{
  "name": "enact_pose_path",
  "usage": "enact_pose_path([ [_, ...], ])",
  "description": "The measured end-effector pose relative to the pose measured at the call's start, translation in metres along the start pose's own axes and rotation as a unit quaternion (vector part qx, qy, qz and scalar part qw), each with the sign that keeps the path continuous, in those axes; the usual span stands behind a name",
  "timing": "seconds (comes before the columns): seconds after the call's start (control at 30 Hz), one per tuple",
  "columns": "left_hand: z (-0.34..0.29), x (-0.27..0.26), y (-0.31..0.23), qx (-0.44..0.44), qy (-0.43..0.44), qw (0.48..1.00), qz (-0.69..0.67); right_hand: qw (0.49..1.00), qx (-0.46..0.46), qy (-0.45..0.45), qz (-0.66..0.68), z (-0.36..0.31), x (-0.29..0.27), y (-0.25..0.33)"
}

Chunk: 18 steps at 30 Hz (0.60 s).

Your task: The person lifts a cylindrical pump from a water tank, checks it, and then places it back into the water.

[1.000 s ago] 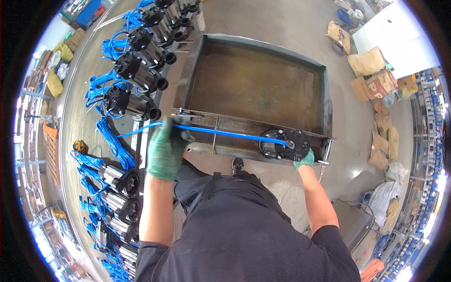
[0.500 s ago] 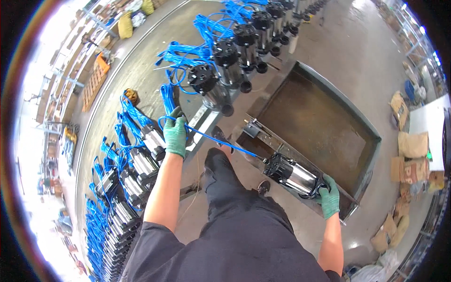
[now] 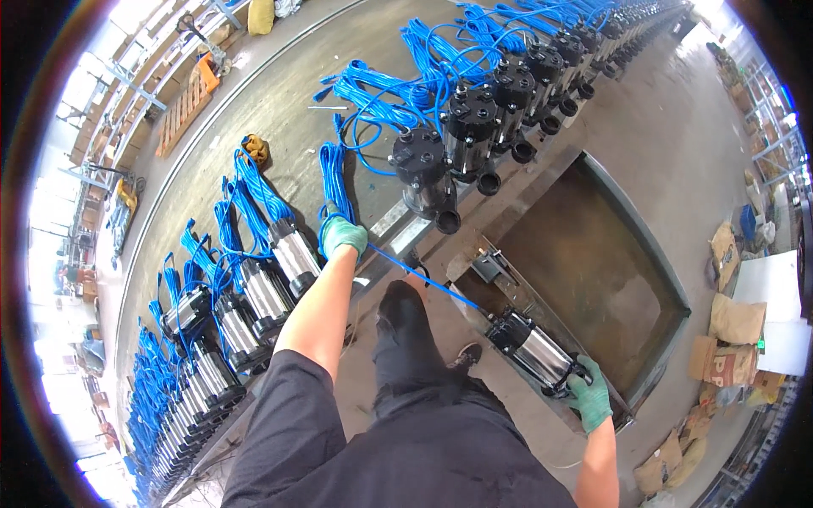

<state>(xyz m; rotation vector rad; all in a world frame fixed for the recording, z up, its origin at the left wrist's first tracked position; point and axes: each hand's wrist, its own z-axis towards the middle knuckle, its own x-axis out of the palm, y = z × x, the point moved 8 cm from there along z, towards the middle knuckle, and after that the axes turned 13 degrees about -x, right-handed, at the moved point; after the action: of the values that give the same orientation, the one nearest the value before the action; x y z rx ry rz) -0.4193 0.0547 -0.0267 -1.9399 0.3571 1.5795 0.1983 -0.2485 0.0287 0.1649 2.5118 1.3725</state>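
Note:
My right hand (image 3: pixel 591 394), in a green glove, is closed on the black end of a silver pump (image 3: pixel 539 352). The pump lies on its side at the near edge of a metal water tank (image 3: pixel 611 182). From its other end a blue cable (image 3: pixel 440 288) runs taut to my left hand (image 3: pixel 343 235). That hand, also gloved in green, is closed round the cable at the workbench edge. Just beyond it a coiled bundle of blue cable (image 3: pixel 333 173) lies on the bench.
Upright pumps (image 3: pixel 421 169) with blue cable coils line the bench's far right. More pumps (image 3: pixel 294 256) lie on their sides to the left. A brown cloth (image 3: pixel 254 150) sits on the bench (image 3: pixel 296 93). Cardboard boxes (image 3: pixel 732 362) stand on the floor at right.
My view has shifted, so the bench and tank sit differently in it. Both hands keep their hold on the cable and the pump, and the cable stays stretched between them.

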Motion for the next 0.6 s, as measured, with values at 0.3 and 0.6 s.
enact_pose_path([
  [0.3,-0.019,-0.103,-0.002,-0.059,0.222,0.741,-0.631,0.996,-0.02,0.078,-0.034,-0.016,0.1,0.121],
  [0.6,-0.042,-0.294,0.007,0.163,0.049,0.715,-0.679,0.953,-0.023,0.258,0.16,0.039,0.36,0.168],
])
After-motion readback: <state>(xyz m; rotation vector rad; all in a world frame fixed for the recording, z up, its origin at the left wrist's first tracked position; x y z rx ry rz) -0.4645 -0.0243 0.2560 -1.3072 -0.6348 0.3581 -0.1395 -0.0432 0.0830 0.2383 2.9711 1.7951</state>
